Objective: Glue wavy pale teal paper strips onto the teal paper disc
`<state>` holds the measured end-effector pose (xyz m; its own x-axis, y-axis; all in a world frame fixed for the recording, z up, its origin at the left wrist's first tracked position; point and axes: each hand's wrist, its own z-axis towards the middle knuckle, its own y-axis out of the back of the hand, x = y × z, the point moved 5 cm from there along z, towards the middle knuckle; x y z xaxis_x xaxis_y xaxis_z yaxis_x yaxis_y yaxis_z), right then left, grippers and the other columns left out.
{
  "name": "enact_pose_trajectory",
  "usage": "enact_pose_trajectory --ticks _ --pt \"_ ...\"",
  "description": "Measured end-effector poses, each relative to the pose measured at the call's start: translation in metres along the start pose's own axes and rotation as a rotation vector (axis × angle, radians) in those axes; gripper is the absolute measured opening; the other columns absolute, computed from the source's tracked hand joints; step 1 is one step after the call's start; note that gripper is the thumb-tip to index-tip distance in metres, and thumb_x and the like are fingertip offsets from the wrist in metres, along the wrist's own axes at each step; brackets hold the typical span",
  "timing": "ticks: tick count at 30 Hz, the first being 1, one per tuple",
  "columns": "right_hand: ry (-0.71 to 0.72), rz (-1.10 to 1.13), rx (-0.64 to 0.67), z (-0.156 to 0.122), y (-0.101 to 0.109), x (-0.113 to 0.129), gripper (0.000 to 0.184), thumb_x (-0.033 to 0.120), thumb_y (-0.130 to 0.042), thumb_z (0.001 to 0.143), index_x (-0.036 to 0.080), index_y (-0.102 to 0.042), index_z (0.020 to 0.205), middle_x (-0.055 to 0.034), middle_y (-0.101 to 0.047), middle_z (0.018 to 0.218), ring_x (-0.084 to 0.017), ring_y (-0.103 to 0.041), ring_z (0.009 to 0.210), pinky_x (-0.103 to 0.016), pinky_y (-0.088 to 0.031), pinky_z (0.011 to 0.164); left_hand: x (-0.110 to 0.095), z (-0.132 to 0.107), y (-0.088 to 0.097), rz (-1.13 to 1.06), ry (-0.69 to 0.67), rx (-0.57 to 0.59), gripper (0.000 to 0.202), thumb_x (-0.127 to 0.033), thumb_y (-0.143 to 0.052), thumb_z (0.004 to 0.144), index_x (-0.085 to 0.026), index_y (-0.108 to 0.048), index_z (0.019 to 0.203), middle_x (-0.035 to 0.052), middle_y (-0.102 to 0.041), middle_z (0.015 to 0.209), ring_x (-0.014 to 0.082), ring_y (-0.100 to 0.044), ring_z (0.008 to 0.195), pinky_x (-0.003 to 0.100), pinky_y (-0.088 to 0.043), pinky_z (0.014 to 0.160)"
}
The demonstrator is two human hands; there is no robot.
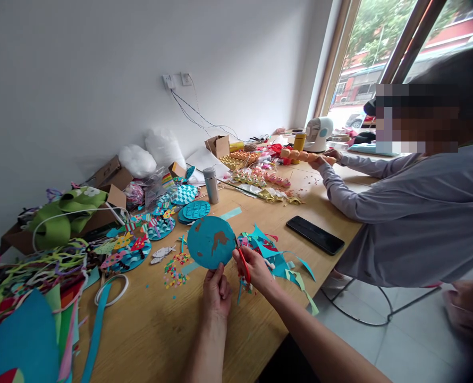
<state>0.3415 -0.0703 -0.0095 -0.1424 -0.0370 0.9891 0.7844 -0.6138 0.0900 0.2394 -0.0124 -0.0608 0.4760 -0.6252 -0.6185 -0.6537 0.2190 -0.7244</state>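
Note:
My left hand (217,291) pinches the lower edge of a round blue disc (204,242) with brown patches, held up above the table. Red-handled scissors (243,263) are in my right hand (255,266), their blades at the disc's right edge. Behind that hand lies a heap of blue, red and green paper scraps (276,260). Small coloured paper dots (176,270) are scattered to the left of the disc. Beyond it rest stacked blue discs (195,211), and a white paper fish (162,254) lies to the left.
A black phone (315,234) lies near the table's right edge. A grey flask (211,186) stands behind the discs. Decorated craft pieces, pipe cleaners (61,260) and green ribbon (65,213) crowd the left. At right, a seated person (412,207) holds an orange egg-carton strip (306,156).

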Motion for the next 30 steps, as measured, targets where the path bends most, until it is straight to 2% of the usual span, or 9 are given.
enact_pose_trajectory --ticks 8,19,30 --pt "-0.012 0.036 0.008 0.0014 -0.0014 -0.0006 0.046 0.063 -0.055 0.079 0.022 -0.041 0.065 0.0065 -0.044 0.048 -0.010 -0.042 0.042 -0.022 -0.033 0.041 0.0020 -0.0004 0.0004 0.001 0.016 0.004 0.042 -0.033 -0.086 0.055 -0.018 -0.049 0.069 -0.0162 -0.026 0.033 0.0007 -0.018 0.025 0.017 -0.006 0.033" --pt "-0.011 0.028 -0.043 0.0017 0.0018 -0.0040 0.047 0.064 -0.059 0.075 0.023 -0.040 0.064 0.0068 -0.041 0.049 -0.010 -0.040 0.042 -0.022 -0.034 0.040 0.0026 0.0000 0.0008 -0.004 -0.001 0.010 0.043 -0.033 -0.086 0.053 -0.018 -0.049 0.070 -0.0158 -0.028 0.034 0.0005 -0.018 0.026 0.017 -0.006 0.033" --pt "0.002 0.028 -0.006 0.0022 0.0038 -0.0081 0.045 0.057 -0.062 0.076 0.023 -0.036 0.063 0.0073 -0.038 0.050 -0.009 -0.040 0.042 -0.023 -0.032 0.040 -0.0011 -0.0004 -0.0013 -0.002 -0.019 -0.008 0.045 -0.033 -0.088 0.050 -0.018 -0.050 0.069 -0.0155 -0.031 0.035 -0.0005 -0.019 0.025 0.017 -0.006 0.033"
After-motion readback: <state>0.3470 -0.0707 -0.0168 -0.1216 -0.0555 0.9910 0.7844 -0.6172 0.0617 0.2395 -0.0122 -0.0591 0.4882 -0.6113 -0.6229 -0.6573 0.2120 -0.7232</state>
